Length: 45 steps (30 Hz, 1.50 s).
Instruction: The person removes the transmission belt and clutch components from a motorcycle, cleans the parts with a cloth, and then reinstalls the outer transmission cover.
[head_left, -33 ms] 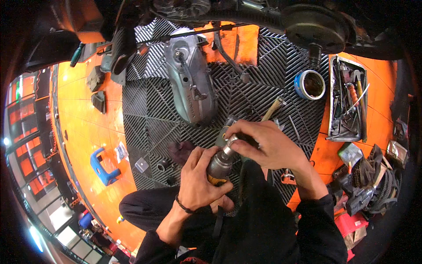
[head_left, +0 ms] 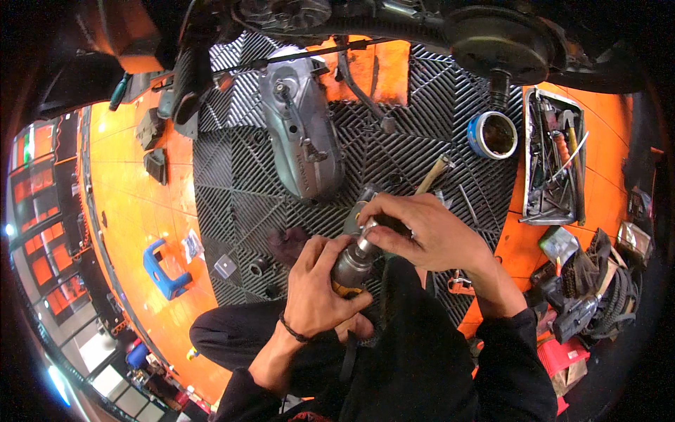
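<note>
My left hand (head_left: 316, 285) is wrapped round the body of an impact wrench (head_left: 349, 269), which has a grey metal nose and a yellow part below. At the tool's tip, my right hand (head_left: 418, 228) pinches a silver socket (head_left: 366, 238) between thumb and fingers. The socket meets the nose; whether it is fully seated I cannot tell. Just beyond my right fingers lies a dark tool-like object (head_left: 357, 214), partly hidden. A hammer (head_left: 434, 172) with a wooden handle rests on the black mat behind that hand. My palms hide much of the wrench.
A grey engine cover (head_left: 302, 148) lies on the ribbed mat (head_left: 232, 165). Further right stand a blue-and-white tin (head_left: 484, 136) and a metal tray (head_left: 529, 158) of tools. Dark machine parts (head_left: 499, 46) overhang the far side. A blue stool (head_left: 163, 271) is at left.
</note>
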Each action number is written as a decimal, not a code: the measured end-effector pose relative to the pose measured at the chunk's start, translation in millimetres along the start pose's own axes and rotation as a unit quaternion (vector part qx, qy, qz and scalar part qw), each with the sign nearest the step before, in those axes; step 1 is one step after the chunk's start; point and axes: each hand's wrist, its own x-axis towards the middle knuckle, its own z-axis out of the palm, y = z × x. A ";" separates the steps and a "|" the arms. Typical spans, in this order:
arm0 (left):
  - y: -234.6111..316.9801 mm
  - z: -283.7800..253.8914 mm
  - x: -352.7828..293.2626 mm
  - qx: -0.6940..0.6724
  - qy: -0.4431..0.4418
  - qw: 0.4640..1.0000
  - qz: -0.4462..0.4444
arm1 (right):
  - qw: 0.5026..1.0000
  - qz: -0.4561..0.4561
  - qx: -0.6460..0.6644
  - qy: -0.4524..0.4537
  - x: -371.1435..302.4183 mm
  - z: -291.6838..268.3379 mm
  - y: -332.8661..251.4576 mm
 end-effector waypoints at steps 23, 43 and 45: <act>13.2 -23.4 25.0 -0.204 0.078 0.967 -0.134 | 0.995 -0.051 -0.057 0.056 -21.2 38.6 17.8; -10.2 -113.1 172.1 -0.452 0.136 0.881 -0.012 | 0.926 -0.058 -0.250 0.277 123.4 28.5 7.6; -14.4 -110.5 176.0 -0.448 0.125 0.885 0.008 | 0.928 -0.070 -0.191 0.313 127.7 29.8 14.5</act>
